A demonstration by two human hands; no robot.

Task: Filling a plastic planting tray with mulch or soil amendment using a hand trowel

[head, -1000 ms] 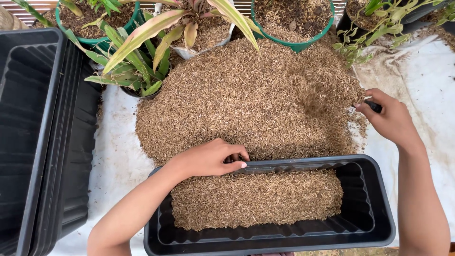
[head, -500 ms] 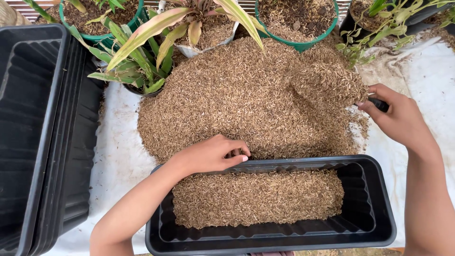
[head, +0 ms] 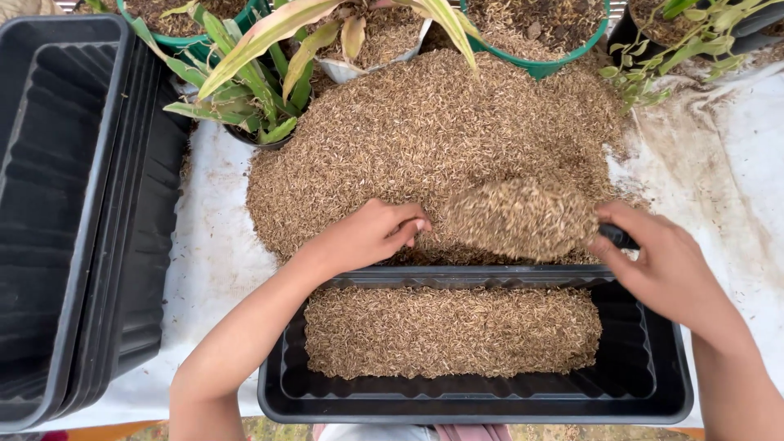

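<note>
A black rectangular planter (head: 653,392) lies in front of me, partly filled with brown husks. Behind it spreads a large heap of the same husks (head: 408,131) on a white sheet. My right hand (head: 661,269) grips the black handle of a scoop (head: 523,216) heaped with husks, held just above the planter's far rim. My left hand (head: 367,237) rests on the heap at the planter's far left edge, fingers curled, near the scoop's tip.
A stack of empty black planters (head: 73,204) stands at the left. Potted plants (head: 261,73) and green pots (head: 539,33) of husks line the far side. The white sheet (head: 735,163) shows at the right, dirty in places.
My right hand has lifted the loaded scoop out of the heap's right side and carried it left and toward me, to the planter's far rim. The left hand shifted slightly.
</note>
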